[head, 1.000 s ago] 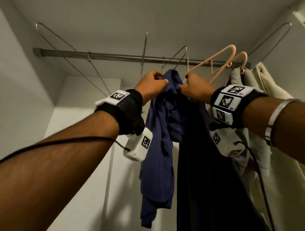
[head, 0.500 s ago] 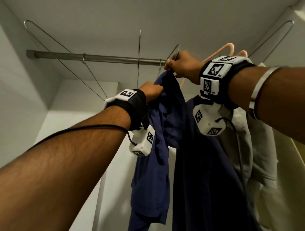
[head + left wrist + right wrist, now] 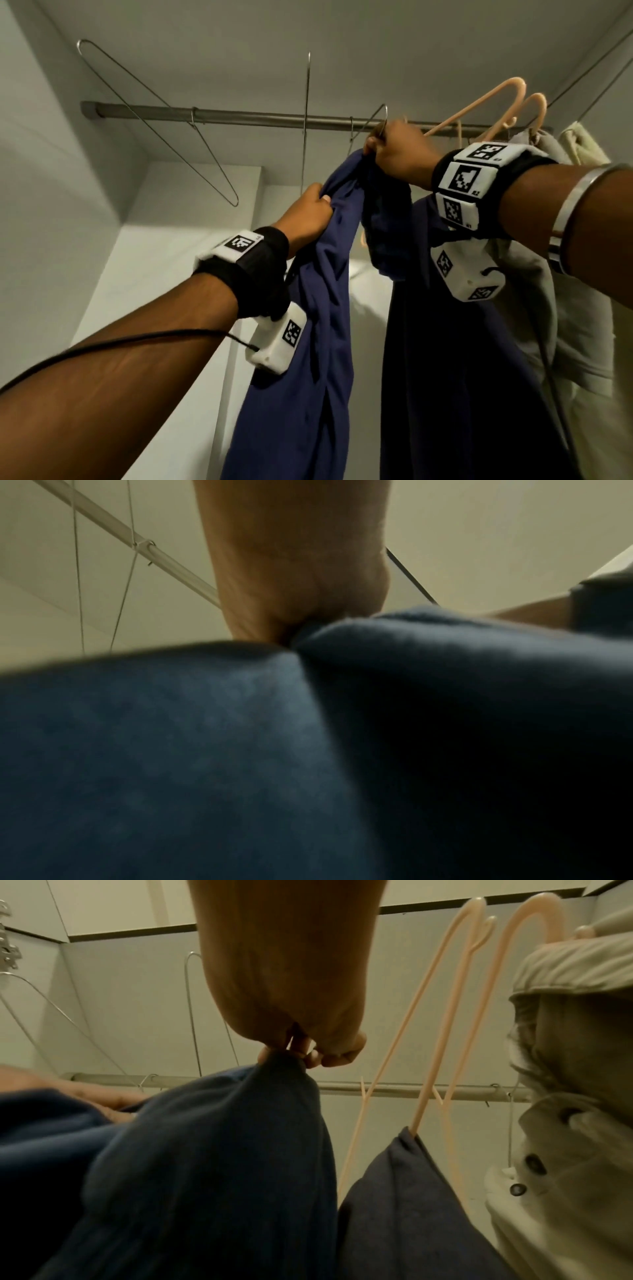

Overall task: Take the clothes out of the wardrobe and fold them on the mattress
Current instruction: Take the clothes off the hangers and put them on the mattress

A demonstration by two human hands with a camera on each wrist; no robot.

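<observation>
Small characters "R2" and "R1" printed beside the black-and-white coded markers on the right wrist band; nothing else legible

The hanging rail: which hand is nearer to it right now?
Right. The right hand is up just under the rail, gripping the top of the blue garment. The left hand grips the same garment lower down, well below the rail.

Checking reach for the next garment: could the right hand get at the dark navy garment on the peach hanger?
Probably yes: right hand grips the blue garment, but the dark navy garment hangs unobstructed beside it.
</observation>
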